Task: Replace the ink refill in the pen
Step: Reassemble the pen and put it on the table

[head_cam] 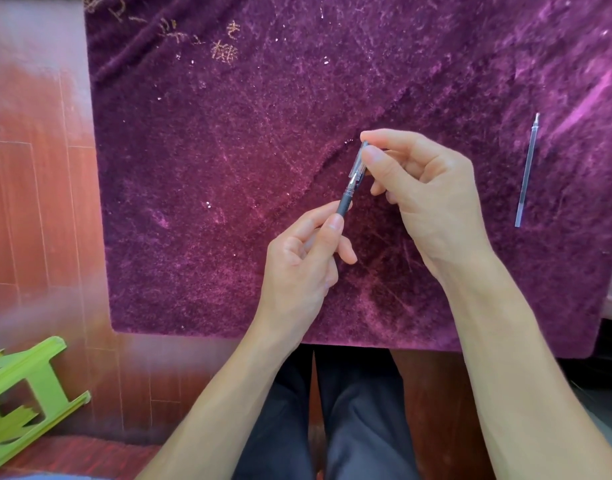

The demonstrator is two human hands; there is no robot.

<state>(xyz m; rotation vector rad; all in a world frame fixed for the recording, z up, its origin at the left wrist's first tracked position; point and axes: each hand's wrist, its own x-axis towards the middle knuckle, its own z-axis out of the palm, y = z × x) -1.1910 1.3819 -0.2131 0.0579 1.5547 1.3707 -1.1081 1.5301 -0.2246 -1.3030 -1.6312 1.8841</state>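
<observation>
I hold the pen (352, 183) tilted above the table (228, 168), which is covered in a purple plush cloth (263, 116). My left hand (304, 258) pinches the dark grip end, thumb and fingers (334, 225) closed around it. My right hand (426, 188) takes the clear upper part, its thumb and forefinger tight on the top near the cap. A spare refill (527, 171), thin and clear, lies by itself on the cloth, well apart to my right, its tip pointing away from me. Below the table edge I see my dark trousers (360, 410), and on the wooden floor (31, 202) to the left a green plastic stool (20, 386) lies tipped over.
</observation>
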